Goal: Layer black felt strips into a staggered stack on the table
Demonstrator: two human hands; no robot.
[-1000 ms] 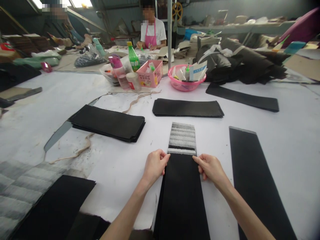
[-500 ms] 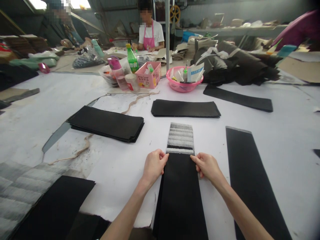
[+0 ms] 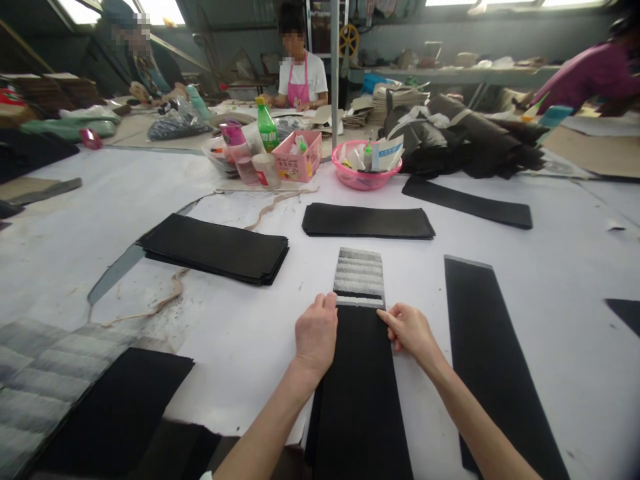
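Note:
A long black strip [image 3: 360, 393] of sheet material lies before me, its near end running out of view. Beyond its far edge shows a layer with grey and white bands [image 3: 359, 270], crossed by one black line. My right hand [image 3: 411, 331] pinches the strip's far right corner between thumb and fingers. At the far left corner my left hand [image 3: 317, 331] is closed, knuckles up, with its fingertips at the edge near the pale band; its thumb is hidden. More black layers show under the strip's left side.
Black strip stacks lie at left [image 3: 215, 248] and ahead [image 3: 369, 221]. Single strips lie at right [image 3: 500, 360] and far right [image 3: 467, 200]. A pink basin [image 3: 367, 177], pink box [image 3: 299, 160] and green bottle [image 3: 267, 127] stand farther back. Several people work around the table.
My left hand has turned knuckles-up and shifted slightly forward over the strip's left corner. My right hand keeps its pinch. The view has tilted up a little.

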